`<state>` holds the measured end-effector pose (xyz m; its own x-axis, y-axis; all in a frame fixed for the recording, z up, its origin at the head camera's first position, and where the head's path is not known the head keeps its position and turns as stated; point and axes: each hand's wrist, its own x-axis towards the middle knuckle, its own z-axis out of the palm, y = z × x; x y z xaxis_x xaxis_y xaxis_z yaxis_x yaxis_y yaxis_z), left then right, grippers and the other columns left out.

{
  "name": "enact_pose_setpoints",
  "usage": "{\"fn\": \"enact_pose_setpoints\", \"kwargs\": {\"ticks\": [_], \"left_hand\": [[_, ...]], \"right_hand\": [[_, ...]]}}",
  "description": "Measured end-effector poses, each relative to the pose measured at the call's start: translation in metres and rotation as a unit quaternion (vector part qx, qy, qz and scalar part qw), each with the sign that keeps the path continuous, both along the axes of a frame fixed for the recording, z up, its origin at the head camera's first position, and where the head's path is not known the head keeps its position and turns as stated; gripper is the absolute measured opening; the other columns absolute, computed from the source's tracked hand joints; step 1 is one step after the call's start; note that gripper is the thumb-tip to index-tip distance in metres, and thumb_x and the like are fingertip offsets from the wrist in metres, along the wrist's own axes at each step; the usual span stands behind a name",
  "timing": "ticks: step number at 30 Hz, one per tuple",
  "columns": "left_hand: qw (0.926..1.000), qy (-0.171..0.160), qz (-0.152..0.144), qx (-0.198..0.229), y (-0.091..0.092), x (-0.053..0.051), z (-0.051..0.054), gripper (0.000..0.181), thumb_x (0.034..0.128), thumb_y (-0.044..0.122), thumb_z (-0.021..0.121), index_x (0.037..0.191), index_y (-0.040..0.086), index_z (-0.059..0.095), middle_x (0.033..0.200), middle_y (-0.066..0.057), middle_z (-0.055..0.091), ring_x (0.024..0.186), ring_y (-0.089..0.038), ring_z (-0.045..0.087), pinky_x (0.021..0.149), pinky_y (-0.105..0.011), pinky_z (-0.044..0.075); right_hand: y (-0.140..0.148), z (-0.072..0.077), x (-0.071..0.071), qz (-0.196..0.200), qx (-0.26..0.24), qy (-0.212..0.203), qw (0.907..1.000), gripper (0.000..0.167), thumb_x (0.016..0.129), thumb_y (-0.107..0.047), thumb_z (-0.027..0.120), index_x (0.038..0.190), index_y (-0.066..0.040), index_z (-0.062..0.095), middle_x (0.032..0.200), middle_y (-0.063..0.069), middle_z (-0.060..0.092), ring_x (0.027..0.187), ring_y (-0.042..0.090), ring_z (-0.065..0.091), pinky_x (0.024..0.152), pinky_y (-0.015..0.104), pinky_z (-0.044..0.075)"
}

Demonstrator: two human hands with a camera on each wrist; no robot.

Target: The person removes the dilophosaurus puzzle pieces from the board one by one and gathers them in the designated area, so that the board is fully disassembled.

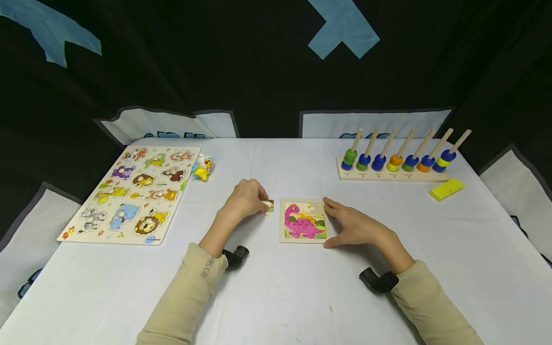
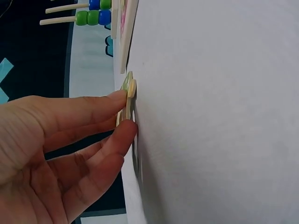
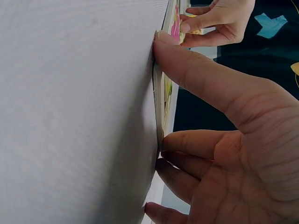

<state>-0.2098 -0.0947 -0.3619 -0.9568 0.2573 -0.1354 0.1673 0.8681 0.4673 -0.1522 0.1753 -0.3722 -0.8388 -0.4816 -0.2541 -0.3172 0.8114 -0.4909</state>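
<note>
- At the far left, a large white board of flat, colourful animal pictures (image 1: 144,203) lay on the white-covered table (image 1: 267,297).
- Just beside its upper right corner sat a small blue-and-yellow toy figure (image 1: 202,167).
- Next came the left hand (image 1: 243,201), in a beige sleeve, with its thumb and fingers pinching a thin, flat patterned puzzle piece (image 1: 270,205); I could not tell whether that piece touched the table.
- Just right of the piece, and apart from it, a square pale wooden frame with a pink dinosaur picture (image 1: 304,241) lay flat on the table.
- The right hand (image 1: 354,226) had its fingers spread, the thumb at the frame's near right corner and the other fingers reaching the far right corner.
- Further right and back stood a pale wooden rack (image 1: 392,176), its seven pegs carrying green, blue, orange and yellow beads.
- Near its front right end lay a bright yellow rectangular block (image 1: 446,189).
</note>
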Motion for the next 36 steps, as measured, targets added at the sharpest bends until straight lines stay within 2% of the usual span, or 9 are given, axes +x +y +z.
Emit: {"fn": "enact_pose_setpoints", "kwargs": {"ticks": [8, 16, 23, 28, 31, 36], "left_hand": [[0.9999, 0.011, -0.007, 0.004, 0.001, 0.000, -0.001, 0.013, 0.0744, 0.008, 0.078, 0.087, 0.005, 0.076, 0.087, -0.008, 0.072, 0.081, -0.022, 0.059, 0.074, -0.035, 0.050], [0.9997, 0.014, -0.022, 0.004, 0.004, 0.001, -0.001, 0.019, 0.0758, 0.005, 0.075, 0.095, 0.003, 0.076, 0.095, -0.010, 0.074, 0.085, -0.021, 0.063, 0.078, -0.037, 0.052], [0.9996, 0.018, -0.023, -0.003, 0.006, 0.000, -0.001, 0.023, 0.0750, 0.005, 0.076, 0.097, 0.003, 0.075, 0.090, -0.009, 0.072, 0.079, -0.019, 0.061, 0.070, -0.033, 0.051], [0.9988, 0.037, -0.027, -0.019, 0.007, -0.002, 0.001, 0.031, 0.0773, 0.011, 0.077, 0.107, 0.002, 0.073, 0.086, -0.008, 0.070, 0.073, -0.018, 0.058, 0.065, -0.031, 0.048], [0.9981, 0.055, -0.024, -0.015, 0.009, -0.002, 0.004, 0.029, 0.0793, 0.015, 0.077, 0.105, 0.002, 0.073, 0.084, -0.007, 0.069, 0.071, -0.018, 0.059, 0.064, -0.030, 0.048], [0.9956, 0.077, -0.053, 0.014, 0.023, -0.002, 0.010, 0.029, 0.0811, 0.019, 0.077, 0.104, 0.003, 0.073, 0.084, -0.008, 0.070, 0.075, -0.019, 0.059, 0.068, -0.030, 0.048]], "right_hand": [[0.000, 0.001, 0.000, -0.001, 0.000, -0.002, 1.0000, 0.097, 0.075, -0.036, 0.080, 0.146, 0.006, 0.029, 0.159, 0.020, 0.018, 0.144, 0.041, 0.021, 0.113, 0.055, 0.025], [0.001, 0.000, -0.001, -0.003, 0.000, -0.001, 1.0000, 0.097, 0.075, -0.036, 0.081, 0.146, 0.006, 0.030, 0.158, 0.020, 0.018, 0.144, 0.041, 0.021, 0.113, 0.055, 0.025], [0.002, 0.000, -0.001, -0.006, 0.001, -0.002, 1.0000, 0.097, 0.075, -0.036, 0.081, 0.146, 0.006, 0.030, 0.159, 0.020, 0.018, 0.144, 0.041, 0.020, 0.113, 0.055, 0.025], [0.002, 0.000, 0.000, -0.006, -0.004, -0.003, 1.0000, 0.097, 0.075, -0.035, 0.081, 0.146, 0.007, 0.030, 0.158, 0.020, 0.018, 0.145, 0.041, 0.020, 0.114, 0.055, 0.024], [0.001, -0.001, 0.000, -0.005, -0.009, -0.006, 0.9999, 0.097, 0.075, -0.035, 0.081, 0.146, 0.007, 0.030, 0.158, 0.020, 0.018, 0.145, 0.041, 0.020, 0.114, 0.055, 0.024], [0.001, -0.001, 0.000, -0.006, -0.012, -0.009, 0.9999, 0.098, 0.075, -0.036, 0.081, 0.146, 0.007, 0.030, 0.159, 0.020, 0.018, 0.145, 0.040, 0.020, 0.114, 0.055, 0.024]]}}
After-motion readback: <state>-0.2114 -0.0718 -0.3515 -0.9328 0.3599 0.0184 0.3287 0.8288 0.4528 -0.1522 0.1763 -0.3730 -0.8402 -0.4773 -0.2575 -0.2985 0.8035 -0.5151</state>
